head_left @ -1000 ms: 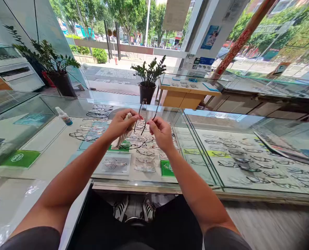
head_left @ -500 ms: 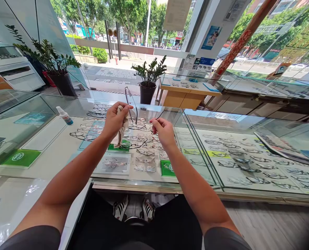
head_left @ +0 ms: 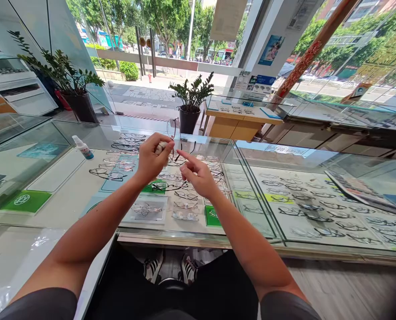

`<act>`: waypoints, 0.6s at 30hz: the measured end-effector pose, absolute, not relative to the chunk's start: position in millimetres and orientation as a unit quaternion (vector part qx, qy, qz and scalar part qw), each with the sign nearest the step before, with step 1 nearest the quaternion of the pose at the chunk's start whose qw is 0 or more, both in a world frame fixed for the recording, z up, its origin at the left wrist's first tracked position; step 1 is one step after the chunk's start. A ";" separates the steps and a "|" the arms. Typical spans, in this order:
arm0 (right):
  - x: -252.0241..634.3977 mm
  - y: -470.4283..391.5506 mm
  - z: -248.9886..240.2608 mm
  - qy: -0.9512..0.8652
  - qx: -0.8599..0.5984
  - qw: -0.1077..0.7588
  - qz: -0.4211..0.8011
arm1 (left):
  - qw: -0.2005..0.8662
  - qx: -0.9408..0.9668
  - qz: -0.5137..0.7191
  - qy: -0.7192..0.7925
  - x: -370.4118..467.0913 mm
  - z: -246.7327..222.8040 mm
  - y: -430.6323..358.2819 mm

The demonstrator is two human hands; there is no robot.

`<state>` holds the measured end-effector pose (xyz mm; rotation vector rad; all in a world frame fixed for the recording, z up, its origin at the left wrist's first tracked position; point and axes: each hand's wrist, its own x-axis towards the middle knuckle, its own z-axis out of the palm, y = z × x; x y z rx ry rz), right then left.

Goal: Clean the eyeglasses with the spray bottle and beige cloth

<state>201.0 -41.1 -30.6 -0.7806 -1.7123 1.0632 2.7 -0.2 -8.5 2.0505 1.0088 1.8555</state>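
My left hand [head_left: 154, 156] is closed on a pair of eyeglasses [head_left: 173, 129], raised above the glass counter. One lens stands up over the fingertips, and the dark temples point down and to the right. A pale cloth [head_left: 160, 147] is bunched in the same hand, mostly hidden by the fingers. My right hand [head_left: 198, 177] is just right of the eyeglasses, its index finger stretched toward them and its thumb apart. Nothing shows in its fingers. Whether the fingertip touches the frame, I cannot tell.
The glass display counter [head_left: 198, 229] holds many spectacle frames in rows. A spray bottle [head_left: 82, 147] stands at the left. A magazine-like flat item [head_left: 368, 189] lies on the right-hand glass. Beyond the counter are a potted plant [head_left: 189, 120] and a wooden display table [head_left: 240, 126].
My right hand has come left and let go of the temple, its index finger now extended. The eyeglasses have turned and dropped slightly in my left hand, and the cloth is more bunched up.
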 end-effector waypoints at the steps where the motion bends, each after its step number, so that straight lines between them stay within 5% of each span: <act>1: 200.7 -40.5 -32.2 -0.699 -0.327 0.472 0.426 | 0.086 0.700 0.626 0.332 3.0 -8.8 -0.2; 9: 206.8 -31.4 -31.2 -0.639 -0.383 0.548 0.380 | 0.067 0.726 0.601 0.326 3.4 -10.7 0.0; 18: 200.6 -41.9 -29.5 -0.702 -0.346 0.502 0.368 | 0.116 0.724 0.589 0.339 7.6 -9.3 -5.7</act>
